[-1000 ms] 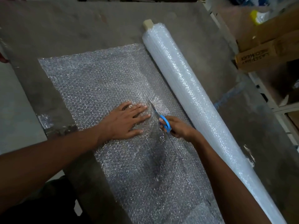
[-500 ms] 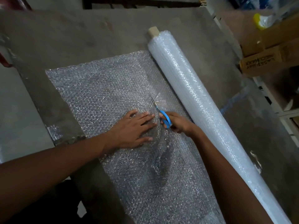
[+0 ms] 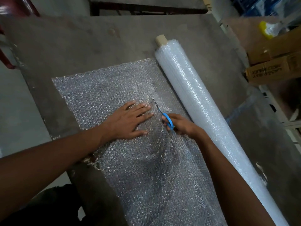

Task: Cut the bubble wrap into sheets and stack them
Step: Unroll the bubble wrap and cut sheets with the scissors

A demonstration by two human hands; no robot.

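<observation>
Clear bubble wrap (image 3: 101, 92) unrolled flat across the grey tabletop (image 3: 81, 43), glinting, puckered near the scissors (image 3: 160, 112). Pressed down by the left hand (image 3: 130, 120), fingers spread; right hand (image 3: 180, 125) curled round blue handles. Roll (image 3: 200, 103) alongside.

Cardboard boxes (image 3: 275, 62) sit stacked at right beside the grey table (image 3: 97, 46), a yellow-capped bottle (image 3: 267, 30) above.

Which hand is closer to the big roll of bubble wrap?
The right hand. It grips the blue scissors just beside the roll. The left hand presses flat on the unrolled sheet, farther from the roll.
</observation>
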